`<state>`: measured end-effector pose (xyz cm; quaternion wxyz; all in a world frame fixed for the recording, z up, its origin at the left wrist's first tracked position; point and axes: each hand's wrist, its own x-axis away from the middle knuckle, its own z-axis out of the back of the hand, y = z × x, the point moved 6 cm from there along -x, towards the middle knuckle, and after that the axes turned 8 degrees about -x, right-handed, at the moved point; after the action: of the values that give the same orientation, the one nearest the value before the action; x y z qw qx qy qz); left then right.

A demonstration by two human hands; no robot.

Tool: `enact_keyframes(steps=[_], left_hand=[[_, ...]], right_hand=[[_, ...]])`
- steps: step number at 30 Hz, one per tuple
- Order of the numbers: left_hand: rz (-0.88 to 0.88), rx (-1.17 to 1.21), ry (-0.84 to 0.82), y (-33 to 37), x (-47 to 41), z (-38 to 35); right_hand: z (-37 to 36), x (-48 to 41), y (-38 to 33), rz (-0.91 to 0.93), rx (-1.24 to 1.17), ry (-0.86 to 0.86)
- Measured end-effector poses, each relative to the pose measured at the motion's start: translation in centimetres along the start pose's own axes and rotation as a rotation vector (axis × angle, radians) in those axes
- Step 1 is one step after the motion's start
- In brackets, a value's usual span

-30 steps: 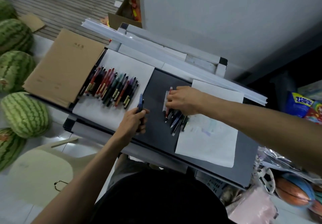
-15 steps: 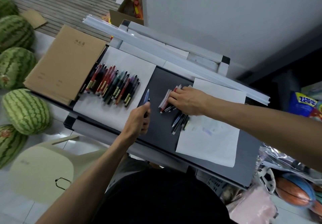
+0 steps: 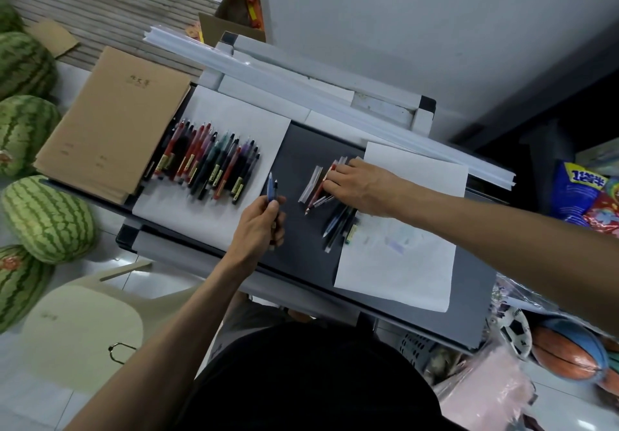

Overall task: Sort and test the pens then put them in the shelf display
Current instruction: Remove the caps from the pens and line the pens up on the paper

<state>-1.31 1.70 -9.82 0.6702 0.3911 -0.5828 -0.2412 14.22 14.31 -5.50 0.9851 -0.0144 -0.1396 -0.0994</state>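
Head view; positions are given relative to the bench (image 3: 301, 152).

Far edge: bundle of long white strips (image 3: 318, 75).
Left end: stack of brown notebooks (image 3: 114, 119), overhanging.
Left half, on a white sheet (image 3: 241, 122): sorted pens (image 3: 207, 166) in one close row, reds, darks, purples.
Right half: second sheet (image 3: 402, 263), faintly scribbled.
Middle, on the dark bench top: loose pens (image 3: 338, 219) and clear sleeves (image 3: 311, 182).
Floor left of bench: watermelons (image 3: 47, 216), pale chair (image 3: 83, 330).
Floor right of bench: balls (image 3: 566, 353).

Left hand (image 3: 258, 226), over the bench's middle: grip curled round two held pens (image 3: 272, 189), one blue, one dark, pointing away.
Right hand (image 3: 358, 184): fingers bent down onto the loose pens, covering several. Whether this grip pinches one cannot be told.
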Motion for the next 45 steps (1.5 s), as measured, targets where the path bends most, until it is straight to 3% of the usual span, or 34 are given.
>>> enact_keyframes(steps=[5, 8, 12, 14, 19, 22, 24, 26, 28, 31, 34, 40, 45], left_hand=[[0.064, 0.033, 0.029, 0.1, -0.1, 0.4], [0.086, 0.047, 0.038, 0.0, -0.1, 0.7], [0.116, 0.059, 0.032, 0.3, 0.1, 0.9], [0.129, 0.049, 0.017, 0.7, 0.1, 0.7], [0.104, -0.066, 0.006, 2.3, -0.5, -0.2], [0.093, -0.124, 0.028, 2.9, -1.2, -0.6], [0.101, -0.107, 0.028, 3.1, -1.5, -1.0], [0.104, -0.099, 0.024, 3.3, -1.7, -1.5], [0.097, -0.129, 0.019, 3.4, -1.5, -2.0], [0.091, -0.174, 0.026, 3.2, -1.2, -2.5], [0.129, -0.113, 0.01, 1.9, -0.6, -2.6], [0.197, -0.108, 0.057, -0.1, 1.0, -0.9], [0.211, -0.033, 0.122, -1.6, 1.9, 0.6]], right_hand=[[0.7, 0.3, 0.6, -0.115, -0.165, 0.091], [1.3, 1.2, 1.5, -0.225, -0.39, 0.13], [1.4, 2.9, 3.6, -0.639, -0.949, 0.122], [2.0, 3.6, 4.2, -0.746, -1.217, 0.283], [1.1, 5.3, 3.7, -0.755, -2.042, 0.576], [-0.3, 5.9, 2.4, -0.8, -2.447, 0.637], [-0.9, 6.0, 1.7, -0.842, -2.564, 0.625], [-1.2, 6.0, 1.8, -0.89, -2.49, 0.571], [-0.8, 5.7, 2.7, -0.933, -2.181, 0.514], [1.8, 4.1, 4.0, -0.861, -1.407, 0.345], [3.1, 1.1, 3.7, -0.596, -0.684, 0.097], [2.9, -2.7, 1.6, -0.137, -0.089, -0.189], [2.8, -4.4, 0.7, -0.036, 0.041, -0.283]])
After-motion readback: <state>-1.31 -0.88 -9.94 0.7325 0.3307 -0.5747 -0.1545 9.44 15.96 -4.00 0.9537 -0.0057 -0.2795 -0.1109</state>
